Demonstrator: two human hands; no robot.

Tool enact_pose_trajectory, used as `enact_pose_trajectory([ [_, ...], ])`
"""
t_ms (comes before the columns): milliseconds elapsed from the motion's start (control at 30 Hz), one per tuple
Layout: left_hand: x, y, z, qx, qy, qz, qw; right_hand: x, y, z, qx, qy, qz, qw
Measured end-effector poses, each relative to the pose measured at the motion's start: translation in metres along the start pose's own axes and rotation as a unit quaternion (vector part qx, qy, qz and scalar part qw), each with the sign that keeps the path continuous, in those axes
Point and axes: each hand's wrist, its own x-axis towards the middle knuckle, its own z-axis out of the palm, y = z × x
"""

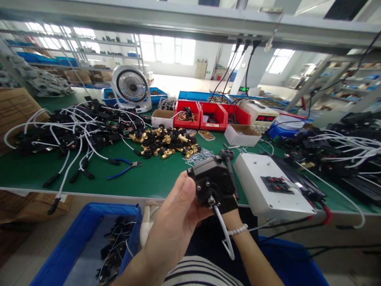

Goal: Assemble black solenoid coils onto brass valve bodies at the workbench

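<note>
Both hands meet over the near edge of the tabletop (pixel 143 180), clasping one black housing (pixel 212 183) between them. Left hand (pixel 175 218) wraps it from the left, thumb laid flat along the housing's side and the remaining fingers tucked behind. Right hand (pixel 230 206) is mostly hidden beneath the part; only the wrist with a white bead bracelet (pixel 238 230) shows, so its grip reads as closed on the housing from below. A white cable (pixel 223 230) leaves the underside of the housing and loops down toward the striped sleeve.

Below the hands, beside the person's lap, a blue bin (pixel 74 242) holds more black parts with white leads. Just right of the housing, on the tabletop, lies a white test box (pixel 268 186) with red and black terminals on its face.

Farther out on the green surface, blue-handled pliers (pixel 123 169) rest left of centre, near a heap of brass and black fittings (pixel 165 145) and a scatter of small metal clips (pixel 200 156). A tangle of black units with white wires (pixel 77 127) spreads to the left; a similar pile lies at the far right.

Behind these stand red bins (pixel 212 115), small cardboard boxes and a white desk fan (pixel 131 88).
</note>
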Motion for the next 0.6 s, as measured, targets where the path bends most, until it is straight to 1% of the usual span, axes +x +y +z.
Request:
enact_pose_trajectory([
  [100,-0.002,-0.002,0.0,0.029,0.021,0.023,0.999,0.002,0.0,0.0,0.013,0.002,0.006,1.0],
  [200,-0.005,-0.002,-0.002,0.072,0.038,0.043,0.996,0.004,-0.004,-0.001,0.01,-0.01,0.017,1.0],
  [300,-0.006,0.0,-0.004,0.114,0.049,0.048,0.991,0.005,-0.012,-0.007,-0.006,-0.028,0.027,0.999],
  [400,-0.007,0.002,-0.005,0.13,0.054,0.052,0.989,0.009,-0.02,-0.015,0.021,-0.05,0.055,0.997],
  [467,-0.007,0.003,-0.006,0.134,0.059,0.063,0.987,0.012,-0.025,-0.02,0.077,-0.058,0.096,0.991],
  [500,-0.008,0.003,-0.006,0.138,0.06,0.07,0.986,0.013,-0.027,-0.023,0.123,-0.061,0.12,0.983],
  [533,-0.008,0.003,-0.006,0.143,0.061,0.075,0.985,0.014,-0.03,-0.026,0.18,-0.065,0.146,0.971],
  [600,-0.009,0.003,-0.007,0.152,0.06,0.076,0.984,0.011,-0.039,-0.035,0.314,-0.076,0.192,0.927],
])
